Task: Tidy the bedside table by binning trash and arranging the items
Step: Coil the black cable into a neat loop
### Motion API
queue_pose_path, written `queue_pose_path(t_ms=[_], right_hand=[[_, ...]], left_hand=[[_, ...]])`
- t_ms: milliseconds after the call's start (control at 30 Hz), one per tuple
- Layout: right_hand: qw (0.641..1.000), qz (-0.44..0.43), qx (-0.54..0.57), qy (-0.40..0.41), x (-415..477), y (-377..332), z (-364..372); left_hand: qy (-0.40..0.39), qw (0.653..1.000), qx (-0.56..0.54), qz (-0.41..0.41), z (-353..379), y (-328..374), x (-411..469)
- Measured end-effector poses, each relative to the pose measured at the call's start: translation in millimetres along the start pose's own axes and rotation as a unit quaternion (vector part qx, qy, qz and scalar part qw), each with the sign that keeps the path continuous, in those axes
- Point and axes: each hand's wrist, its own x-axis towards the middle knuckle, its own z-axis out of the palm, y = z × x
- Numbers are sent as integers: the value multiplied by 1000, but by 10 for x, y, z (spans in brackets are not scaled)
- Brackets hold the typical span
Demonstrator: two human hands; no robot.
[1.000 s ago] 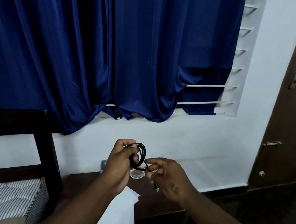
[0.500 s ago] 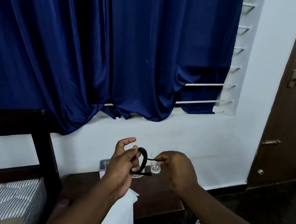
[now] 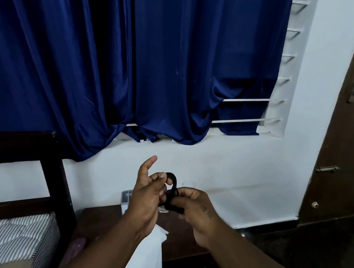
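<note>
1. Both hands are working raised in front of the white wall, above the far part of the dark wooden surface point(image 3: 101, 219).
2. The black cable point(image 3: 172, 180) is sitting bunched in a small coil between the two hands. It is off the surface, with its top loop arching just above the left fingertips.
3. The left hand point(image 3: 145, 198) is holding the coil. Its grip is closing on the upper bend, with the middle fingers curling against the loop. One finger is sticking straight up, clear of the cable.
4. The right hand point(image 3: 196, 212) is pinching the lower part of the bundle, fingers curled tight and back of the hand facing the camera. A short dark stretch of cable is poking out beneath that grip; its end is hidden.
5. The coil is lying on the inner side of both grips and touching each. The two hands are sitting just beside one another.
6. A clear glass point(image 3: 189, 183) is standing behind the right hand, with its rim showing above the knuckles and its base hidden.
7. A clear box-like item point(image 3: 126, 196) is standing near the wall, partly hidden behind the left hand. I cannot tell what it is.
8. White paper sheets point(image 3: 148, 255) are hanging over the front edge of the surface, below the left wrist.
9. A blue curtain point(image 3: 135, 64) is draping above, a striped mattress point(image 3: 3, 240) is lying at the left, and a brown door point(image 3: 351, 130) is standing at the right.
</note>
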Motion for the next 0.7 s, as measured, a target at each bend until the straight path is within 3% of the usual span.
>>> queue_pose_path(t_ms=[233, 500, 600, 700], right_hand=[[994, 12, 105, 33, -86, 37, 86], [982, -70, 75, 159, -13, 98, 183], [974, -103, 59, 191, 26, 58, 190], [971, -118, 60, 198, 39, 33, 177]], left_hand=[[-17, 999, 30, 14, 29, -4, -4], [-10, 992, 106, 66, 56, -120, -9], [4, 961, 247, 127, 29, -111, -13], [23, 896, 408, 172, -32, -88, 8]])
